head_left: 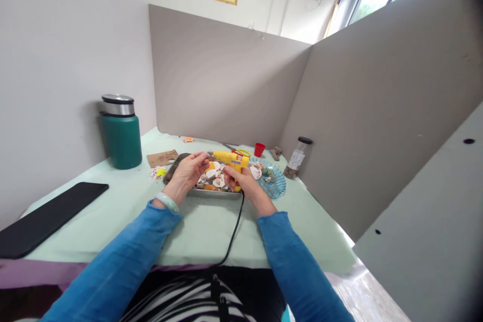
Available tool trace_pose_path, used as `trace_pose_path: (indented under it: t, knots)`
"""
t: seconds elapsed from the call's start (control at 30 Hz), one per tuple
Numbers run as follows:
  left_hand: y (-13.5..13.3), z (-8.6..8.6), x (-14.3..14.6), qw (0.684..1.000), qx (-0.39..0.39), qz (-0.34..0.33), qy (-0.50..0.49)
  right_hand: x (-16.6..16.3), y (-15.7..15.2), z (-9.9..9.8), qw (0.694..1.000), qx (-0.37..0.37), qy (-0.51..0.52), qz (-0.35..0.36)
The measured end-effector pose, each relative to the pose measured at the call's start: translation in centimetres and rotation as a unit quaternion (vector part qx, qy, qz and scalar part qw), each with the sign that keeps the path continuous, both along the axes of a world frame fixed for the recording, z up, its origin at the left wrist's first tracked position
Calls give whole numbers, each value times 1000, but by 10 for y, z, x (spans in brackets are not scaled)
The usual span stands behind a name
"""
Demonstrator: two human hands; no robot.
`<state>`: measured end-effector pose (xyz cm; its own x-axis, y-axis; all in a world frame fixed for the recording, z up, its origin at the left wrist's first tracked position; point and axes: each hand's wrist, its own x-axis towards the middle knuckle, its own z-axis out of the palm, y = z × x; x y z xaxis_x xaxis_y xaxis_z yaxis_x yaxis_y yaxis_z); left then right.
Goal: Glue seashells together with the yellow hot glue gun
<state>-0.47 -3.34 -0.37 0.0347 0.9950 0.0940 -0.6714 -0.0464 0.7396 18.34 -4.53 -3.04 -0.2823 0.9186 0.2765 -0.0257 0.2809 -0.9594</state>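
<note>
A yellow glue gun [228, 157] is gripped by its handle in my right hand [245, 181], its nozzle pointing left. A black cord runs from the handle down over the table's front edge. My left hand [191, 170] is pinched closed right at the nozzle tip; whatever small thing its fingers hold is too small to make out. Below both hands lies a metal tray [217, 194] filled with white discs, orange pieces and brown bits, partly covered by the hands.
Left stand a green thermos [123, 136] and a black flat mat [53, 216]. A brown card [162, 158] lies behind the tray. On the right are a blue glass plate [277, 186], a red cup [259, 149], yellow-handled scissors [241, 152] and a jar [297, 158]. Grey partitions enclose the table.
</note>
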Motion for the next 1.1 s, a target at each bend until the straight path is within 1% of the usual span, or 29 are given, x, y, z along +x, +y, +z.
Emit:
trace_pose_path:
  t: [0.2,0.43,0.73,0.93,1.1]
  knots:
    - [0,0,0,1000,3,-4,7,1,4,-4,1000,-4,16,-17]
    - [-2,2,1,1000,-7,-5,7,1,5,-5,999,-1,32,-15]
    - [-1,0,0,1000,-3,-6,-1,0,0,0,1000,3,-5,-6]
    - [-1,1,0,1000,-4,-8,5,-2,-1,1,999,-5,31,-27]
    - [-1,2,0,1000,-6,-4,-3,-1,0,0,1000,-8,10,-15]
